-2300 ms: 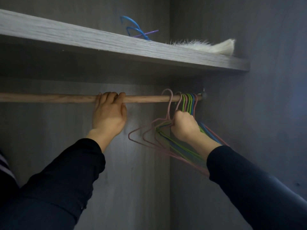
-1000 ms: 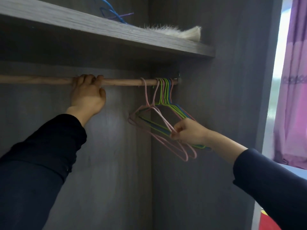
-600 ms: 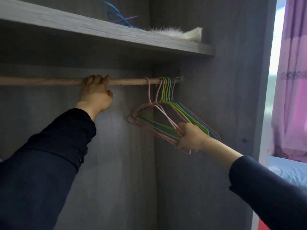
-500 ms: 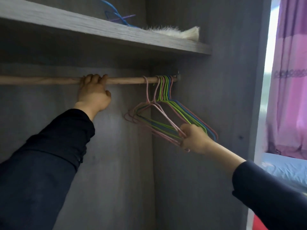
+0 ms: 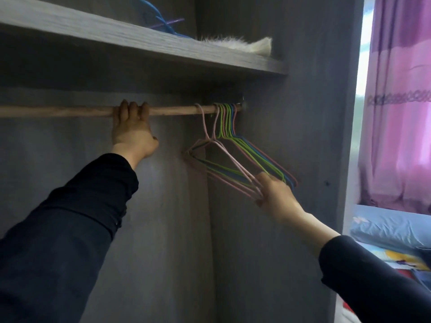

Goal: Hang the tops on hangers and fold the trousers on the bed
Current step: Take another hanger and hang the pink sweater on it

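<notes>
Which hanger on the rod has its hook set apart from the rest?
The pink hanger, its hook leftmost on the wooden rod; the other hangers' hooks bunch at the rod's right end.

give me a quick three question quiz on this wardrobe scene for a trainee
1. True or false: the left hand grips the rail.
2. Where on the rail do the hangers hang? A left end, B middle, C right end.
3. Which hand holds the hangers by a lower corner?
Key: 1 true; 2 C; 3 the right hand.
</notes>
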